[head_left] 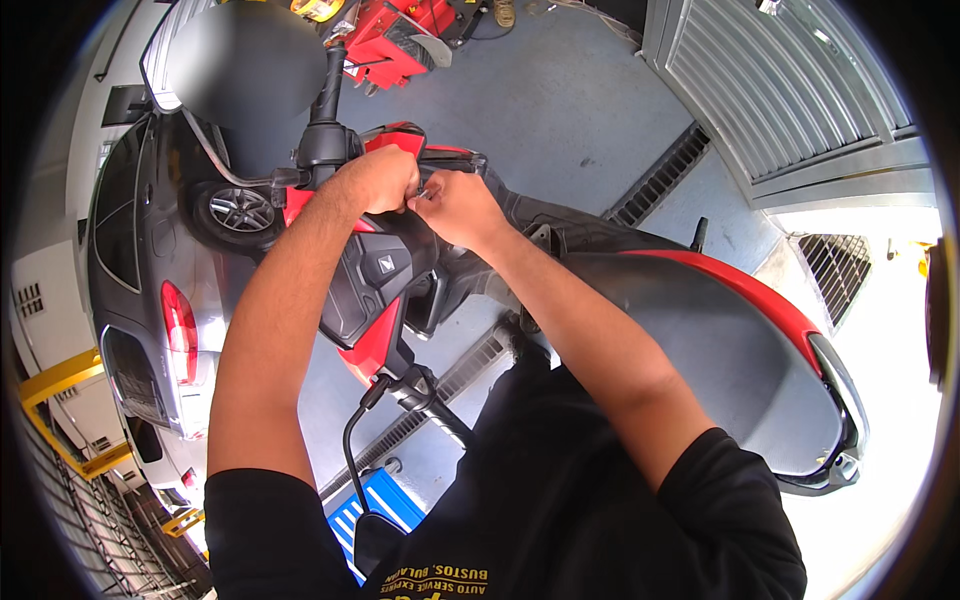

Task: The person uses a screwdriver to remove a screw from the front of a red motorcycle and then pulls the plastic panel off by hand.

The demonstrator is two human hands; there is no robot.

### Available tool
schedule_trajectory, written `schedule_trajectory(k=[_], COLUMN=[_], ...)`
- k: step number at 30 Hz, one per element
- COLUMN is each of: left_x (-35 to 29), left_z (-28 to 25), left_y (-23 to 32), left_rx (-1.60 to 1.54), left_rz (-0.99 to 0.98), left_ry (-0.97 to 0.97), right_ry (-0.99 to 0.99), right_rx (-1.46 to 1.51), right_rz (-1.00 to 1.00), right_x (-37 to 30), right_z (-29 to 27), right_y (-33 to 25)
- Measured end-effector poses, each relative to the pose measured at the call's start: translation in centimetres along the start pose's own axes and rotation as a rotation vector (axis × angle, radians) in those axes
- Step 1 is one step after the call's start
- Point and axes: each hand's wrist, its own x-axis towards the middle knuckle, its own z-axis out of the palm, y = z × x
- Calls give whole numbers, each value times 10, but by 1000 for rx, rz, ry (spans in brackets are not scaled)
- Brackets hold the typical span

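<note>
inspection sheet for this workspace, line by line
Surface: blue-grey floor with a drain grate
Job's things: red-and-black scooter; small metallic piece, kind unclear
Clutter: red equipment at the top; blue slotted item lower left
Hands: right hand pinches the metallic piece; left hand close beside it, grip partly hidden
Cables: none made out with certainty
Surroundings: grey car left; ribbed metal panel upper right; yellow post far left

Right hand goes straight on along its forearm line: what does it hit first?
Probably the left hand, just ahead of the right hand's fingertips, where a small shiny piece shows. Depth between them is unclear in this single view.
</note>
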Motion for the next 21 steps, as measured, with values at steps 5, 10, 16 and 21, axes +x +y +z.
schedule_trajectory(k=[5,10,16,21], left_x=[8,9,11,10], left_z=[-10,6,6,-1], left_y=[7,-9,-6,3], left_rx=[-23,-130,-54,-46], left_rz=[-6,-33,45,-57], left_ry=[-59,-87,-2,-9], right_ry=[113,34,77,-56], right_rx=[-264,-459,-270,-170], right_rz=[-343,-542,-395,-230], right_x=[3,-9,-13,-3], right_z=[-1,5,6,-1], right_y=[13,1,7,3])
